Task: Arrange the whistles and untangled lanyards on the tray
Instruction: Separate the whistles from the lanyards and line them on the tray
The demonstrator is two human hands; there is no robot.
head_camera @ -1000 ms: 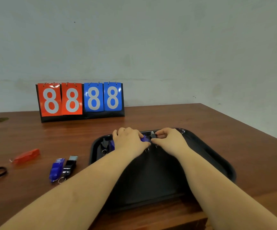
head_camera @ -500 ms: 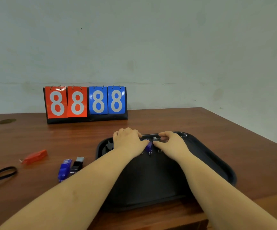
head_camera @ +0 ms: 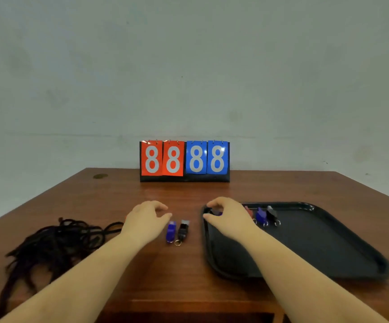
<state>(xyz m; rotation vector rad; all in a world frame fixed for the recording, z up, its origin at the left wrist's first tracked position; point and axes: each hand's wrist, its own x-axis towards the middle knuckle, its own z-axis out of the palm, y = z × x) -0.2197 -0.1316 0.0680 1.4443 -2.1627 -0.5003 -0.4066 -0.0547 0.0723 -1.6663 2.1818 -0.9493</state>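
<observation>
Brown wooden table [head_camera: 282,183], with a flip scoreboard [head_camera: 184,161] reading 8888 at the back, a black tray [head_camera: 328,252] on the right and a tangled heap of black lanyards [head_camera: 56,243] on the left. In the tray's far part a red whistle [head_camera: 249,210], blue whistle [head_camera: 261,216] and black whistle [head_camera: 271,215] side by side; on the bare table between hands, another blue whistle [head_camera: 171,231] beside another black whistle [head_camera: 183,230]. Left hand [head_camera: 145,221] above the table just left of those two, fingers loosely curled, holding nothing; right hand [head_camera: 227,217] over the tray's far-left corner, fingers curled round something dark and bluish, too hidden to name.

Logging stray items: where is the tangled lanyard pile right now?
The lanyard pile lies on the table's near-left part, left of the left hand.
</observation>
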